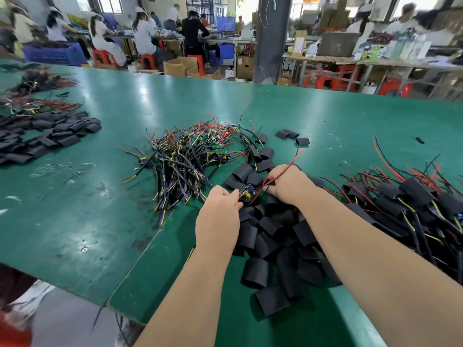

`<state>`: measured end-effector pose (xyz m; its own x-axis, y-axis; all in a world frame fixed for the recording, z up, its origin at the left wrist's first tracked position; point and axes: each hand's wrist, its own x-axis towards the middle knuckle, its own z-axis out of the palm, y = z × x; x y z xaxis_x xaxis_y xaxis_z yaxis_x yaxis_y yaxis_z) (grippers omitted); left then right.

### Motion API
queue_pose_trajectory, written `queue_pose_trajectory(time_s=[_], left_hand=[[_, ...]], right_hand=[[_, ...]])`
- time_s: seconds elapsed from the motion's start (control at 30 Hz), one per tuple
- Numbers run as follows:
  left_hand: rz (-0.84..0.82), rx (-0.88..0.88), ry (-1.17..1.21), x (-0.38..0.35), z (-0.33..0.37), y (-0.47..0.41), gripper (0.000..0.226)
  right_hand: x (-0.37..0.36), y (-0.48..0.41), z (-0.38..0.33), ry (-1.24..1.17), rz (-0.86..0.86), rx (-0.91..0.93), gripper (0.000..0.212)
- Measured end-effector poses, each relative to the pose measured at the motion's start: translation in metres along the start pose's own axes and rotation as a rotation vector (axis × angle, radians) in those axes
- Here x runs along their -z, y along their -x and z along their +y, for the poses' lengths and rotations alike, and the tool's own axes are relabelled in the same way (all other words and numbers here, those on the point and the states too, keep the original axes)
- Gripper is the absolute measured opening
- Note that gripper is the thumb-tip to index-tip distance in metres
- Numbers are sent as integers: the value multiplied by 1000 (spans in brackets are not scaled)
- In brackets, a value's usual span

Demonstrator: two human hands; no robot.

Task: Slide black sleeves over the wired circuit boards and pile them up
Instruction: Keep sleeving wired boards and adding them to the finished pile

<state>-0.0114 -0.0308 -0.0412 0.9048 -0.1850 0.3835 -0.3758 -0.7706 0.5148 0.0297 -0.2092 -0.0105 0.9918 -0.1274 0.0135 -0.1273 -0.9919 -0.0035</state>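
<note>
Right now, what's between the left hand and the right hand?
Head view: a small circuit board, pinched by the left hand, with its red and black wires running into the right hand's grip. Loose black sleeves lie underneath.

A dark pillar (271,38) rises beyond the green table's (150,101) far edge. People (144,33) sit on red stools (147,61) at long workbenches (325,60), cardboard boxes (179,67) beside them, daylit windows (110,3) behind.

Factory assembly hall: long green workbenches (125,101), seated workers (145,33).
</note>
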Motion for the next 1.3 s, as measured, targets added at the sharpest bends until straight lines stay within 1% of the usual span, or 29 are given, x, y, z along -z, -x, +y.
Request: queue_pose_trajectory(time_s=[0.03,0.13,0.2,0.3,0.33,0.4,0.47,0.6,0.7,0.77,0.83,0.9,0.93,0.97,1.03,1.07,1.1,1.13,1.17,1.27,1.3], left_hand=[[-15,11,-37,0,0,0,19],[-7,44,-51,-2,0,1,24],[19,59,-14,-2,0,2,26],[64,48,54,1,0,3,27],[91,45,70,2,1,3,28],[144,42,93,4,1,4,29],[179,35,112,6,2,5,30],[205,2,139,8,3,5,31],[245,-66,195,9,4,5,26],[261,-120,222,10,4,6,20],[269,-181,247,11,5,7,13],[260,-258,278,11,7,8,14],[252,-299,291,11,8,9,15],[241,-333,301,11,9,10,15],[214,-372,315,11,10,11,16],[210,-380,319,11,10,11,16],[213,-387,321,11,11,11,17],[220,-394,324,11,10,11,16],[231,-402,329,11,10,12,16],[254,-425,344,11,8,14,14],[256,-432,347,12,7,14,14]], right_hand=[[3,2,-2,1,9,-7,33],[7,3,-5,-95,38,12,21],[13,5,-6,-140,-29,43,16],[23,8,-4,-206,-179,61,54],[25,10,-3,-203,-192,66,58],[25,11,-1,-174,-170,67,55],[23,16,1,-146,-115,84,48],[26,33,10,-71,79,131,42],[37,48,20,-156,209,107,38],[45,59,27,-184,343,66,35],[49,72,38,-260,489,-20,29],[47,89,51,-464,563,-127,23],[43,98,57,-639,568,-173,22],[39,106,62,-882,570,-207,18],[30,123,65,-1504,579,-238,9],[26,130,64,-1785,572,-256,11],[23,136,64,-1992,564,-291,12],[19,139,63,-2128,563,-331,14],[16,141,63,-2213,580,-363,15],[15,142,63,-2305,649,-402,20],[17,142,62,-2324,644,-413,20]])
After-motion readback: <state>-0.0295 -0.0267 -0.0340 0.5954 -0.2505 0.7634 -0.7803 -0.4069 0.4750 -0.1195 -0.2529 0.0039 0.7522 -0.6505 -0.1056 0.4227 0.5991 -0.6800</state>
